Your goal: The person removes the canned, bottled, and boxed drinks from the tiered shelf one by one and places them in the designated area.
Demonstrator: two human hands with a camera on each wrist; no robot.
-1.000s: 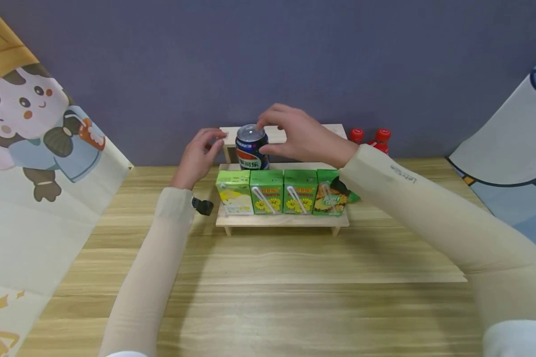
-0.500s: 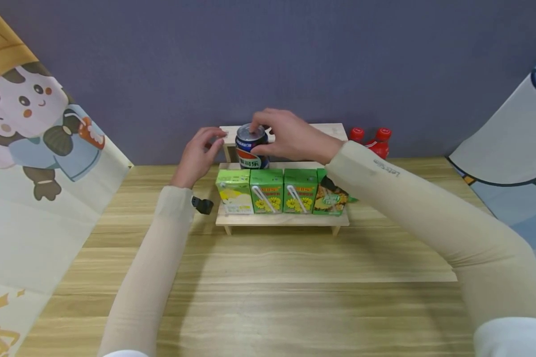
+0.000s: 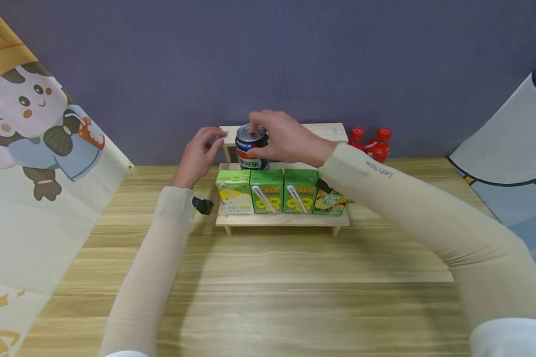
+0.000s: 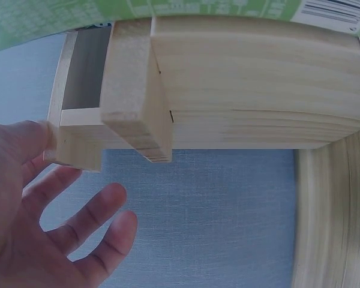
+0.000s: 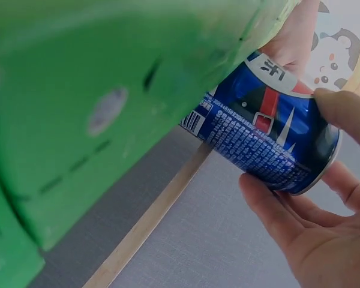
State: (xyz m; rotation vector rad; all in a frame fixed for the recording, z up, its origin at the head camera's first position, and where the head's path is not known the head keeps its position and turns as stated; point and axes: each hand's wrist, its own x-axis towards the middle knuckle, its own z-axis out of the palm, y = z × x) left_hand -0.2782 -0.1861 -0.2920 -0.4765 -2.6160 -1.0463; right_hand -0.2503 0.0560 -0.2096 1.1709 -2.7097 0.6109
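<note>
A dark blue soda can [image 3: 245, 156] stands behind the juice boxes on a two-tier wooden rack [image 3: 286, 219]. My right hand [image 3: 283, 136] holds the can near its top, thumb on the front and a finger over the rim. In the right wrist view the can [image 5: 270, 129] sits between thumb and fingers. My left hand [image 3: 196, 156] is at the left end of the rack's upper tier. In the left wrist view, thumb and forefinger pinch the rack's end [image 4: 78, 135], the other fingers spread apart. Part of the can is hidden by the right hand.
Several green juice boxes [image 3: 283, 192] line the rack's front tier, just ahead of the can. Red-capped bottles [image 3: 377, 144] stand to the right, partly behind the right forearm. A dark blue wall panel [image 3: 268, 64] rises close behind the rack on the wooden table [image 3: 268, 307].
My right hand has moved left and slightly down, from beside the can's rim to a grip on the can. The can and my left hand look unmoved.
</note>
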